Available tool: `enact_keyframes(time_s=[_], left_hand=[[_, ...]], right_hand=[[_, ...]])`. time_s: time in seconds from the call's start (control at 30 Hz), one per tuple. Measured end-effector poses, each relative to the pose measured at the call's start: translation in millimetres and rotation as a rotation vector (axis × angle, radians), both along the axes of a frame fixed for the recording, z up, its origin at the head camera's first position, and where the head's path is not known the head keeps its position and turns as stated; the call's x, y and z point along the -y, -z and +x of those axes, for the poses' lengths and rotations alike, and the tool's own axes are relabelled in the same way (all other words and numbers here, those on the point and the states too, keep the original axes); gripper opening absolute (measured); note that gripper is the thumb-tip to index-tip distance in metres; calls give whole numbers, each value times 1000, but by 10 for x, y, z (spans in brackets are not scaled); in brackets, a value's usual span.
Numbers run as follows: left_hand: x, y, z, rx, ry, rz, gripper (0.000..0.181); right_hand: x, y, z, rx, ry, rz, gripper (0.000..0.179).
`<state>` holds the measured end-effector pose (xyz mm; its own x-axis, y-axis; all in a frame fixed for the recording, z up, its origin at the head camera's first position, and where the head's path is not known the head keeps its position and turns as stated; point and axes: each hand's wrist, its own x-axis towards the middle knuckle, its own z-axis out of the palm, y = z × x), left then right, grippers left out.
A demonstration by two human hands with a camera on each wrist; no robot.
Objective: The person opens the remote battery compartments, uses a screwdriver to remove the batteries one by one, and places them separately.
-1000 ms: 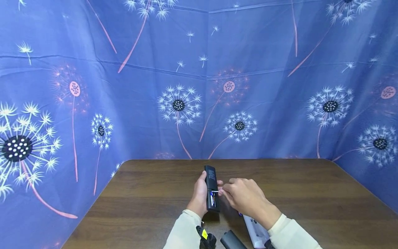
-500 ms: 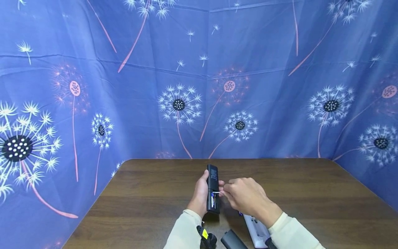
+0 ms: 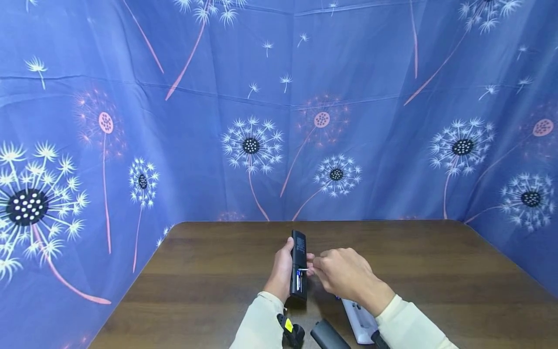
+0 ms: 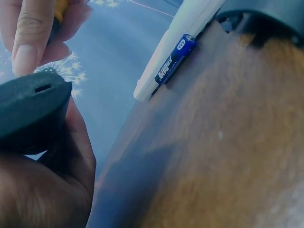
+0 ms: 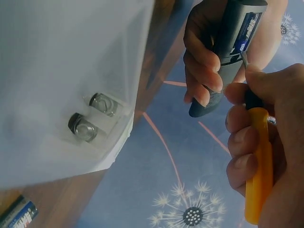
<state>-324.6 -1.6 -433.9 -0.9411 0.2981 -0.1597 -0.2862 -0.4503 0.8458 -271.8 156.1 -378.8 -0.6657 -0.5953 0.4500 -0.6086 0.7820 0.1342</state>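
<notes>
My left hand [image 3: 281, 271] grips a black remote control [image 3: 299, 248] back side up, its battery compartment uncovered. A blue battery [image 5: 246, 31] sits in that compartment. Curled round the yellow handle of a screwdriver [image 5: 259, 166], my right hand [image 3: 346, 274] brings the thin metal tip to the compartment's edge, at the end of the battery. Whether the tip touches the battery is too small to tell. In the left wrist view, the remote's end [image 4: 33, 107] hides its compartment.
A white device [image 3: 359, 321] with metal battery springs [image 5: 103, 103] lies near the right forearm. Beside it is a loose blue AAA battery [image 4: 175, 59]. A black rounded piece [image 3: 329, 334] lies at the table's [image 3: 196, 291] near edge. A patterned blue cloth [image 3: 283, 145] hangs behind.
The remote control has shifted slightly right and turned a little more upright in the head view. Both hands keep their hold, and the screwdriver tip stays at the compartment.
</notes>
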Motion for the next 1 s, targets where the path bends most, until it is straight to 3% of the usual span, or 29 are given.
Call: enact_keyframes(time_s=[0.37, 0.7, 0.87, 1.0], left_hand=[[16, -38, -15, -6, -10, -32, 69], [-13, -84, -29, -55, -32, -45, 67], [-8, -47, 4, -63, -34, -92, 67], [-18, -14, 24, -77, -34, -113, 67]], right_hand=[[-12, 84, 1, -82, -2, -26, 16], [-44, 45, -5, -108, 13, -1, 19], [-61, 73, 17, -73, -4, 4, 18], [-91, 111, 28, -96, -30, -4, 16]])
